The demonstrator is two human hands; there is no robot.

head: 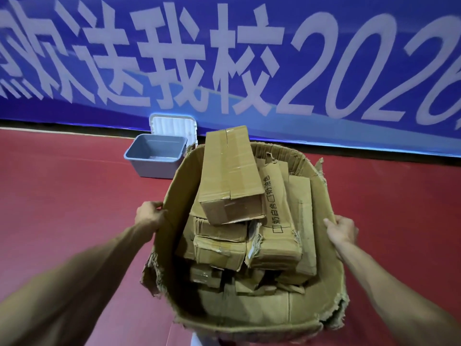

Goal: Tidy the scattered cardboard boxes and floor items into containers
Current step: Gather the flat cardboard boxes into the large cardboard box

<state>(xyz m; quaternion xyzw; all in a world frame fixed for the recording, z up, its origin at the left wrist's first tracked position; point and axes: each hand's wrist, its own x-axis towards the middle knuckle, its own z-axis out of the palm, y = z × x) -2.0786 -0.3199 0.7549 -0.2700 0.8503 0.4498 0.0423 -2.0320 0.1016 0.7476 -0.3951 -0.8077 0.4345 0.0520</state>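
Both hands grip opposite rims of loaded carton (249,318): left hand (149,216), right hand (341,229); grey bin (149,168) lies far-left, nearer left hand.

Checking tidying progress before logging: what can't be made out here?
Head view only:
- Bottom of the large cardboard box: buried under the small boxes.
- White lid: lower part behind the grey bin.
- Banner text: cut off by the frame edges.
- What lies beneath the large cardboard box: hidden by the box itself.
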